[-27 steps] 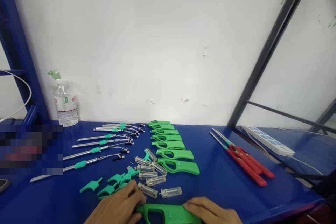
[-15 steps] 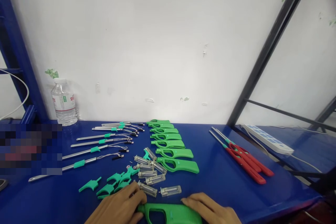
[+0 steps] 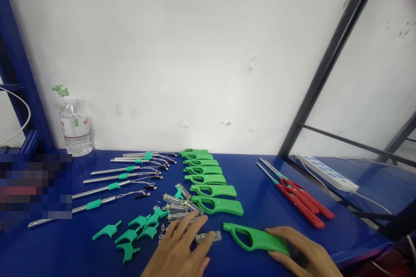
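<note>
Your right hand (image 3: 300, 253) lay on the butt end of a green handle (image 3: 255, 238), fingers curled loosely over it, pressing it to the blue table (image 3: 266, 199). That handle lay flat, tilted, its looped end pointing away from your hand toward the row of handles (image 3: 208, 177). It sat just in front of that row and apart from it.

Your left hand (image 3: 180, 251) was spread flat, fingers extended, gripping nothing. Its fingertips (image 3: 195, 221) reached into the clear cartridges (image 3: 180, 205) that lay scattered left of the row's nearest handle. One cartridge (image 3: 208, 236) lay just beside your forefinger, between your hand and the green handle.

Left of the cartridges lay a loose cluster of teal triggers (image 3: 134, 233). Beyond them, metal tubes (image 3: 113, 181) with teal collars and thin wires were fanned out left of the row. A water bottle (image 3: 75, 126) stood at the wall behind the tubes. Well right of the row lay finished red lighters (image 3: 299, 197), and beyond them a white power strip (image 3: 328, 174).
</note>
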Tool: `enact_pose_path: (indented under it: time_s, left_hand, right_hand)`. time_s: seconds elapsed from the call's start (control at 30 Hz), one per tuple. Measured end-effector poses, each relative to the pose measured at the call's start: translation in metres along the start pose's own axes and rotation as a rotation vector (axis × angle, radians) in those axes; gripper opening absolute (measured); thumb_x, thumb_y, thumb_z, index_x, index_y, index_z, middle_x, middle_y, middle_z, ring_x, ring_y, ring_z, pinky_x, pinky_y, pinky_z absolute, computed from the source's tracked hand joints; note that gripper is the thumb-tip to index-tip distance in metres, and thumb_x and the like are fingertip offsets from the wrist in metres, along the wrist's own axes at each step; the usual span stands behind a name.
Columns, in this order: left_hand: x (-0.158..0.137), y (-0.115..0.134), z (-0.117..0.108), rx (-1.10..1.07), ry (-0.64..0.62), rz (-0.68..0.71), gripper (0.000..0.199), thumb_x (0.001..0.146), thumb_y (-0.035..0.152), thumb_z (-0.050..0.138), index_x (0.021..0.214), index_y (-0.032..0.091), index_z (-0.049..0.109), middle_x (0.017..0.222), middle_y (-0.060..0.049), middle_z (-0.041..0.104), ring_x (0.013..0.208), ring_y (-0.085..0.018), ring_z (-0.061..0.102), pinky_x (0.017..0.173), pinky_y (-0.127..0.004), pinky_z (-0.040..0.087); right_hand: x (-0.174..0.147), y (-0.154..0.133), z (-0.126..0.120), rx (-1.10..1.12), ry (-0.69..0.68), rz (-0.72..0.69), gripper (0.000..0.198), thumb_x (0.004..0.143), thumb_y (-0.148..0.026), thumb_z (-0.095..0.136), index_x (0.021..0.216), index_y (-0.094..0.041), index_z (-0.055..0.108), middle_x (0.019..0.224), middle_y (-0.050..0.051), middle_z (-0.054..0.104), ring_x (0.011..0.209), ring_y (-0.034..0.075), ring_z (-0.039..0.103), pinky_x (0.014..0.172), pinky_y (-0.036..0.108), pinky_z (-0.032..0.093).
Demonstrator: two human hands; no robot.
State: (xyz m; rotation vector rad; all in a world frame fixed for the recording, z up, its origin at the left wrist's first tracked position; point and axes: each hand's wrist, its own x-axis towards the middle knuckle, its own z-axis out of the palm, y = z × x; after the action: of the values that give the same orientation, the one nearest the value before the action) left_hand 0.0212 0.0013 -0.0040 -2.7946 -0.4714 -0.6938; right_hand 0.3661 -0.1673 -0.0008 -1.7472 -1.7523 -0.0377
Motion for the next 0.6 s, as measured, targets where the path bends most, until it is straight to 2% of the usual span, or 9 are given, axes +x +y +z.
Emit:
enact_pose_path:
  time_s: [0.07, 0.17, 0.27, 0.4, 0.53, 0.6]
  left_hand:
    - [0.01, 0.001, 0.004, 0.033, 0.025, 0.047, 0.055, 0.093, 0.013, 0.071, 0.145, 0.032, 0.068, 0.151, -0.003, 0.075, 0.135, -0.032, 0.075, 0.104, -0.044, 0.068]
    - [0.016, -0.006, 0.006, 0.088, 0.051, 0.1, 0.055, 0.087, 0.008, 0.066, 0.137, 0.029, 0.072, 0.14, -0.001, 0.082, 0.125, -0.028, 0.08, 0.099, -0.04, 0.068]
    - [0.006, -0.02, 0.006, 0.146, 0.088, 0.127, 0.055, 0.085, 0.008, 0.061, 0.135, 0.027, 0.074, 0.136, 0.001, 0.083, 0.119, -0.025, 0.082, 0.095, -0.036, 0.068]
    - [-0.01, -0.038, 0.007, 0.214, 0.141, 0.097, 0.048, 0.094, 0.009, 0.059, 0.133, 0.03, 0.076, 0.135, 0.005, 0.084, 0.118, -0.021, 0.082, 0.095, -0.03, 0.067]
    - [-0.014, -0.041, 0.001, 0.235, 0.225, 0.077, 0.037, 0.107, 0.018, 0.054, 0.135, 0.03, 0.075, 0.133, 0.005, 0.084, 0.118, -0.019, 0.083, 0.093, -0.028, 0.067]
    - [-0.015, -0.039, -0.003, 0.222, 0.272, 0.071, 0.034, 0.113, 0.026, 0.05, 0.135, 0.032, 0.074, 0.131, 0.005, 0.085, 0.118, -0.019, 0.082, 0.094, -0.029, 0.067]
  right_hand:
    - [0.007, -0.001, 0.011, 0.014, -0.02, 0.039, 0.026, 0.099, -0.057, 0.081, 0.116, -0.038, 0.085, 0.109, -0.004, 0.091, 0.09, 0.019, 0.089, 0.081, 0.015, 0.065]
    - [0.019, -0.008, 0.025, 0.0, -0.037, 0.063, 0.019, 0.099, -0.051, 0.082, 0.11, -0.035, 0.079, 0.101, -0.005, 0.088, 0.076, 0.019, 0.084, 0.072, 0.02, 0.064]
    - [0.03, -0.021, 0.034, -0.02, -0.074, 0.074, 0.014, 0.102, -0.045, 0.078, 0.105, -0.033, 0.072, 0.099, -0.004, 0.086, 0.079, 0.02, 0.082, 0.074, 0.024, 0.062]
    - [0.041, -0.04, 0.045, -0.029, -0.087, 0.112, 0.012, 0.103, -0.042, 0.077, 0.102, -0.033, 0.068, 0.102, -0.007, 0.083, 0.082, 0.019, 0.081, 0.076, 0.026, 0.06]
    - [0.046, -0.04, 0.04, -0.083, -0.043, 0.177, 0.023, 0.101, -0.057, 0.074, 0.104, -0.035, 0.07, 0.136, -0.003, 0.079, 0.106, 0.022, 0.082, 0.09, 0.03, 0.061]
    - [0.046, -0.024, 0.023, -0.147, 0.023, 0.256, 0.035, 0.104, -0.068, 0.061, 0.106, -0.034, 0.072, 0.135, 0.001, 0.079, 0.117, 0.026, 0.08, 0.1, 0.034, 0.059]
